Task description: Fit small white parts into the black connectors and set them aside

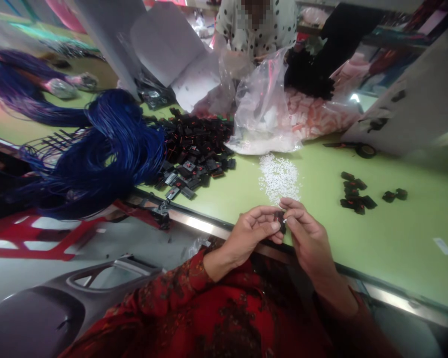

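My left hand (252,232) is closed on a small black connector (280,222) with a bit of red on it, just above the table's front edge. The fingers of my right hand (306,233) pinch a tiny white piece (284,221) against the connector's right side. Directly beyond my hands lies a spread of tiny white pieces (280,176). A large heap of black connectors (199,144) is at the left of it, and a few more black connectors (354,193) lie to the right.
Bundled blue wires (115,144) cover the left of the green table (395,233). A clear plastic bag (263,114) stands behind the white pieces, with pink pieces (313,117) beside it. Black-handled scissors (364,149) lie at right. Across the table is a person in a dotted top.
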`<state>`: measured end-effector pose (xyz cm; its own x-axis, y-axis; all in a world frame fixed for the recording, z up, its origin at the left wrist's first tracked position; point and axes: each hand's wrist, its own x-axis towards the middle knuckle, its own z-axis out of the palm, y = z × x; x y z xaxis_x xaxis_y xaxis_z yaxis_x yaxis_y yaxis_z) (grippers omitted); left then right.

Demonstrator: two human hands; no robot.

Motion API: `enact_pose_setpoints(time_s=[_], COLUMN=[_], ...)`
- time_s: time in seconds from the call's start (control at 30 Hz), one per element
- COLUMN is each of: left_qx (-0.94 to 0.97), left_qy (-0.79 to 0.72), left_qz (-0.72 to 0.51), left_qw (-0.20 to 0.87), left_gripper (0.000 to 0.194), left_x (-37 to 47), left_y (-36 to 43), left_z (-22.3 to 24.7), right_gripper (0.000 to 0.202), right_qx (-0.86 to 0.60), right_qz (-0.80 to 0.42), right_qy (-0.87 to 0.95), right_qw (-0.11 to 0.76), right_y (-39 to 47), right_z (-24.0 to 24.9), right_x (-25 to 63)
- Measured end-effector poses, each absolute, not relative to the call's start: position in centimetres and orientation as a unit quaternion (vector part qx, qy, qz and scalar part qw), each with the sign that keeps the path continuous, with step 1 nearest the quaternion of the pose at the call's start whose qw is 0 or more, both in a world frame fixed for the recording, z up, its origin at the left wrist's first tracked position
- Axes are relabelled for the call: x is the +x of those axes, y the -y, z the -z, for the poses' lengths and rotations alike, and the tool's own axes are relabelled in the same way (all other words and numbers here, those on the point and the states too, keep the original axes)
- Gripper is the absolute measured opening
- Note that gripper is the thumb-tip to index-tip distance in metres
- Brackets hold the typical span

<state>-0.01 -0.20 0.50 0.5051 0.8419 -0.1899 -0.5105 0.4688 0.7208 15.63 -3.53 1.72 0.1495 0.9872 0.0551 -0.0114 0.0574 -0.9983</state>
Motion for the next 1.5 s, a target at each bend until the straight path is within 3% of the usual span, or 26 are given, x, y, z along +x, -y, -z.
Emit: enact_pose_setpoints(time_s=[0.4,0.83,1.17,1.5], left_qx=[0.305,0.32,0.34,0.375], left_qy=[-0.259,-0.264,-0.262,-0.252], left_qz=[-0.431,-0.444,-0.452,-0.47], left_qw=[0.809,0.794,0.782,0.758], left_gripper=[0.038,0.04,0.038,0.037], left_x=[0.1,0.2,0.2,0.2], left_y=[0.6,0.6,0.7,0.6], left_z=[-0.5,-1.0,-0.3,0.1], right_gripper=[0.004,0.021,0.008,0.004], right_qx=[-0.497,-0.524,-0.531,-0.523], right_qz=[-0.453,-0.108,-0.236,-0.322], right_qy=[0.45,0.623,0.626,0.583], right_qw=[0.587,0.571,0.52,0.532], right_y=[3.6,4.0,3.7,3.6], right_z=[-1.2,-1.0,-1.7,-1.8], right_x=[15.6,15.7,16.3,16.5])
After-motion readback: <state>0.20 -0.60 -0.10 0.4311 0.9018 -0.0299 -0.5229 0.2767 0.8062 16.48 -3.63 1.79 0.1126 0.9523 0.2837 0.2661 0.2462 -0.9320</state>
